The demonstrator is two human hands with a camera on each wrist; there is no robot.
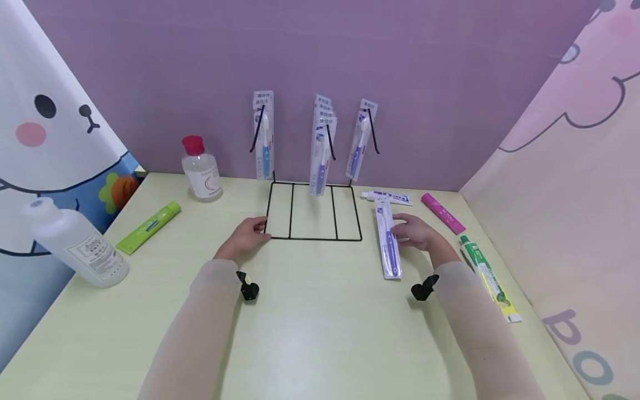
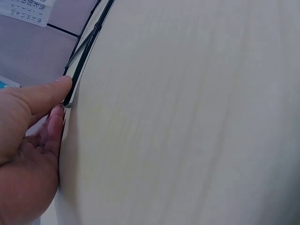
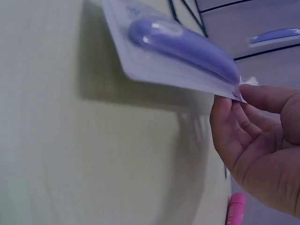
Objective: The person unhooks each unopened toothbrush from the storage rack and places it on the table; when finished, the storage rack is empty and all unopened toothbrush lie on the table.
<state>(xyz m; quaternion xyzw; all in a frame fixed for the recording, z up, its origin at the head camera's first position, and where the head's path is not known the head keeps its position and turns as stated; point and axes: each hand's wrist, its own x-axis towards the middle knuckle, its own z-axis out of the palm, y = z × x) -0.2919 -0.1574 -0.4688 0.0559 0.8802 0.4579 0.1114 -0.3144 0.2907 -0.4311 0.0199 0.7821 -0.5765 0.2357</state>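
Note:
My left hand [image 1: 246,239] pinches the front left corner of a black wire display rack [image 1: 312,239] between thumb and fingers. In the left wrist view the thumb lies over the dark wire [image 2: 82,63] and the fingers curl below it. My right hand [image 1: 416,233] holds a packaged purple toothbrush [image 1: 389,244] by the edge of its clear pack. The right wrist view shows that pack [image 3: 187,56] tilted above the table, its shadow beneath. Other packaged toothbrushes hang from the rack's hooks: a blue one [image 1: 265,150] at left, a stack [image 1: 321,161] in the middle, a purple one [image 1: 358,147] at right.
To the left stand a red-capped bottle [image 1: 204,176] and a white bottle [image 1: 92,254], with a green tube [image 1: 149,228] lying between. On the right lie a white-blue tube [image 1: 392,198], a pink tube [image 1: 444,214] and a green-yellow tube [image 1: 490,280]. A purple backdrop [image 1: 425,83] rises behind.

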